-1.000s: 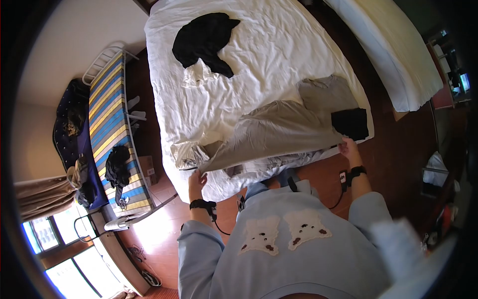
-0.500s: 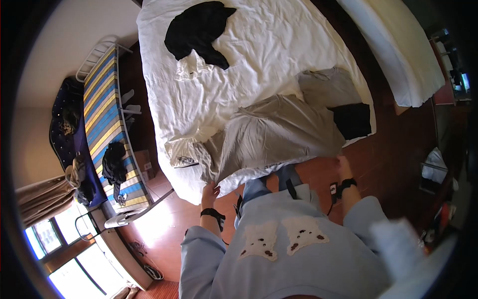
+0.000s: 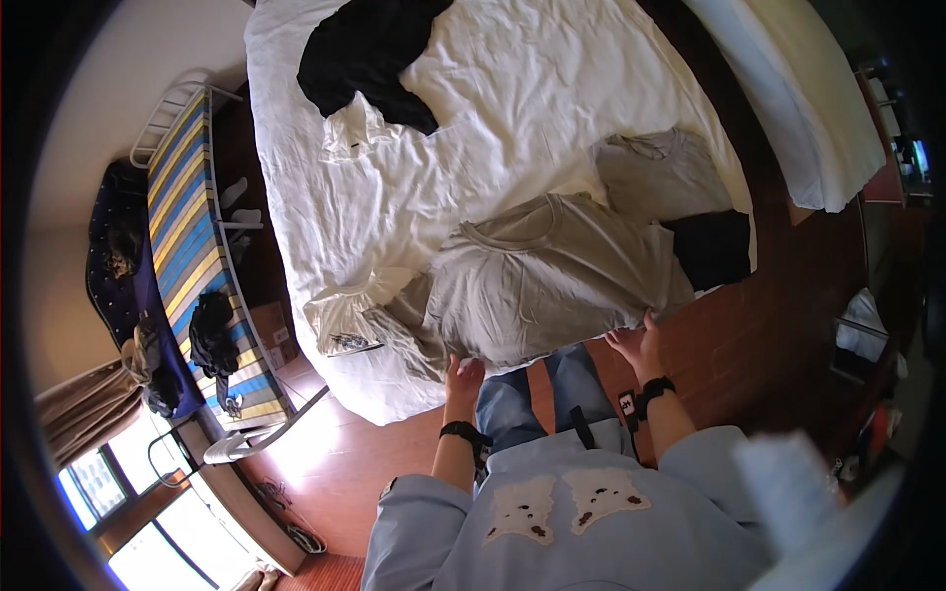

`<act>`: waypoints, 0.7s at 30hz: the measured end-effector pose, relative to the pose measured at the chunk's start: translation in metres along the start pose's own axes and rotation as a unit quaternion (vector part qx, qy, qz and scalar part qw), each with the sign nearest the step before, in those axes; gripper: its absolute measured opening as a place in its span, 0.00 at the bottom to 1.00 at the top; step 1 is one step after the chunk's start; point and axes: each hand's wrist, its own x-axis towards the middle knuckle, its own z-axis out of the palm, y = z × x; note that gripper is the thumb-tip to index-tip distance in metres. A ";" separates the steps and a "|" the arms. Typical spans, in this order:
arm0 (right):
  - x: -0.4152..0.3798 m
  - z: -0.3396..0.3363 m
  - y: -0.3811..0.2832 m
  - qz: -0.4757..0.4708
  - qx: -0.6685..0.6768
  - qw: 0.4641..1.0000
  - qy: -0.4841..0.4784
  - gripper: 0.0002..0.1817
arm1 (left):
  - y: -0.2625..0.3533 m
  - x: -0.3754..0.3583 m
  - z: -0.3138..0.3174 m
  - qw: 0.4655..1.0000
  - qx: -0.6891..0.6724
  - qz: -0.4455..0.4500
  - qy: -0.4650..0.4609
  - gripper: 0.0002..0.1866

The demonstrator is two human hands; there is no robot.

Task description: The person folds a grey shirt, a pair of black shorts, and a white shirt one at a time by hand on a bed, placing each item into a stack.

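Observation:
A grey-beige T-shirt point(image 3: 532, 281) lies spread along the near edge of the bed, its neckline facing away from me. My left hand point(image 3: 463, 377) is at the shirt's near hem on the left, thumb and fingers apart. At the hem's right end is my right hand point(image 3: 639, 347), fingers spread, one fingertip touching the cloth. Left of the shirt lies a cream garment point(image 3: 340, 313) with a dark print, partly under the sleeve. A folded grey-beige garment point(image 3: 662, 175) and a folded black one point(image 3: 709, 246) lie to the right.
A black garment point(image 3: 365, 59) and a small white one point(image 3: 355, 128) lie farther up the white-sheeted bed point(image 3: 503, 128). To the left stands a metal-framed cot point(image 3: 182, 217) with a striped cover and black clothing point(image 3: 212, 335). A white padded piece point(image 3: 788, 98) is at right.
My left hand has let go of the sleeve and moved right along the hem. My right hand has moved left and up to the hem. The T-shirt lies flatter, its neckline more visible.

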 end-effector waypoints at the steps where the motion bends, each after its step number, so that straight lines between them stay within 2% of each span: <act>1: 0.000 0.003 0.000 0.016 0.015 1.000 -0.003 0.28 | -0.005 -0.004 0.009 1.000 0.002 0.010 -0.010 0.21; 4: -0.002 0.015 0.007 -0.054 0.019 0.997 -0.060 0.34 | -0.018 -0.016 0.034 0.998 0.005 0.061 -0.032 0.24; 9: -0.002 0.019 0.012 -0.097 0.047 0.994 -0.016 0.30 | -0.027 -0.012 0.046 0.970 -0.024 0.234 -0.062 0.24; 10: 0.000 0.015 0.013 -0.113 0.052 0.992 -0.006 0.29 | -0.025 -0.011 0.046 0.964 -0.036 0.247 -0.095 0.20; 13: 0.001 0.010 0.011 -0.163 0.056 0.985 0.022 0.27 | -0.018 -0.011 0.045 0.947 -0.131 0.284 -0.070 0.18; 14: 0.000 0.010 0.009 -0.171 0.058 0.984 0.007 0.26 | -0.016 -0.012 0.044 0.933 -0.105 0.343 -0.035 0.18; 17: -0.009 0.015 0.005 -0.190 0.059 0.979 -0.049 0.24 | -0.017 -0.035 0.056 0.934 -0.098 0.342 -0.031 0.19; 19: -0.011 0.017 0.004 -0.198 0.050 0.974 -0.104 0.23 | 0.000 -0.006 0.033 0.963 -0.081 0.239 -0.098 0.19; 21: -0.010 0.018 0.001 -0.233 0.052 0.966 -0.100 0.22 | 0.003 -0.003 0.033 0.980 -0.056 0.138 -0.129 0.19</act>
